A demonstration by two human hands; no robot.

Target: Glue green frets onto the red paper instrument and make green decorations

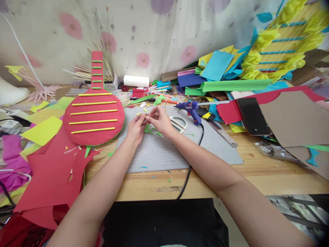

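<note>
Over the grey cutting mat [159, 154], my left hand [136, 127] and my right hand [159, 121] meet fingertip to fingertip. Both are pinched around something small, mostly hidden by the fingers; I cannot make out what it is. Scissors [180, 124] with pale handles lie just right of my right hand. A purple glue gun [191, 111] with a stick in its back rests further right. Green paper scraps [148, 129] lie under the hands. To the left is a red paper guitar shape [94, 117] with yellow strips on its body and green ones on its neck.
Red paper [51, 171] covers the left side. A metal ruler [223, 133], a utility knife [206, 114] and a phone [253, 116] lie to the right. The glue gun's black cord [190, 169] crosses the mat and front edge. Coloured sheets [218, 65] pile up behind.
</note>
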